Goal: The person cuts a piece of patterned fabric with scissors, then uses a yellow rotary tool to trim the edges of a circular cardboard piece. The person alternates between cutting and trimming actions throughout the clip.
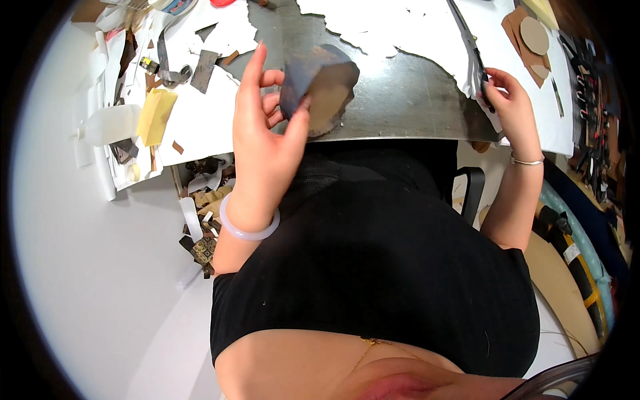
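Note:
My left hand (273, 120) pinches a thin piece of leather-like material (333, 97) between thumb and fingers, with the index finger stretched out. The piece is grey-blue on one part and tan on another, with an uneven outline, and is held over the grey tabletop plate (393, 100). At the right, my right hand (510, 97) has its fingers curled at the near end of a long, narrow dark strip (470, 43). It grips that end, though the fingertips are partly hidden. Torn white sheet (407, 27) lies beside the strip.
Scraps, a yellow block (157, 117) and a translucent bottle (113, 125) crowd the table's left side. Brown pieces with round tan discs (534, 35) lie far right, near a slim metal tool (557, 97). Tools (590, 100) hang or lie at the right edge. Rolled materials (567, 233) stand below.

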`<action>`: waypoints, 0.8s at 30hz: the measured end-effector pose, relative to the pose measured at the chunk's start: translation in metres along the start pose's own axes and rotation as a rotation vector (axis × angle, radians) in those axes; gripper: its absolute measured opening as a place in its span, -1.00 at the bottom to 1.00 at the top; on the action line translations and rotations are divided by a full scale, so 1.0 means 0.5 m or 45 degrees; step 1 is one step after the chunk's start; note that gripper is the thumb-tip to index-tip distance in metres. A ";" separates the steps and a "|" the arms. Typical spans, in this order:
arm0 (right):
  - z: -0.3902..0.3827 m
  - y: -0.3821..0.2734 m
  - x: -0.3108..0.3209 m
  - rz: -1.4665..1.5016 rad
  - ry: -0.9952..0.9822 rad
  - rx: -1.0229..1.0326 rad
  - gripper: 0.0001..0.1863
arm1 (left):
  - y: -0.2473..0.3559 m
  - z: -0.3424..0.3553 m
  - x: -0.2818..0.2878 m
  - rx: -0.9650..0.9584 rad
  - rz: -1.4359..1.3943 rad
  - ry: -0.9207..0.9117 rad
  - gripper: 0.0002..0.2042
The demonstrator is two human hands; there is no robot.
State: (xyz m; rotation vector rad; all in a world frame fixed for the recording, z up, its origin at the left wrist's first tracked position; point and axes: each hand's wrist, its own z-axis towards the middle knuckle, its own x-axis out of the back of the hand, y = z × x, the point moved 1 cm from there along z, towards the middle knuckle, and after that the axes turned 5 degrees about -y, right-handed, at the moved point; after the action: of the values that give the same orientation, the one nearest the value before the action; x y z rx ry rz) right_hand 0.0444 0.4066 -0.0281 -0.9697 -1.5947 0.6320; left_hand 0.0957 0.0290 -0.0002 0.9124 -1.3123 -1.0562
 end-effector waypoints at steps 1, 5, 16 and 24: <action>0.002 0.009 0.017 0.203 -0.068 -0.143 -0.61 | -0.015 0.005 0.003 0.103 -0.230 0.023 -0.26; -0.019 0.025 0.017 1.128 -0.364 -0.244 -0.57 | -0.035 0.012 0.016 0.252 -0.764 -0.059 -0.31; -0.165 -0.035 -0.077 1.693 -0.910 -0.056 -0.51 | -0.047 -0.010 -0.019 -0.408 -0.144 0.014 -0.46; -0.220 -0.070 -0.059 0.894 -0.846 0.094 -0.42 | -0.023 0.005 -0.016 -0.730 0.057 0.215 -0.57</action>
State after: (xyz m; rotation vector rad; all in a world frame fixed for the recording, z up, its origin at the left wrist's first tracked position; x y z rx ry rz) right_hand 0.1430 0.3529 0.0118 -1.3589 -1.7500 1.6179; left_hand 0.0924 0.0332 -0.0133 0.5200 -0.8167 -1.2041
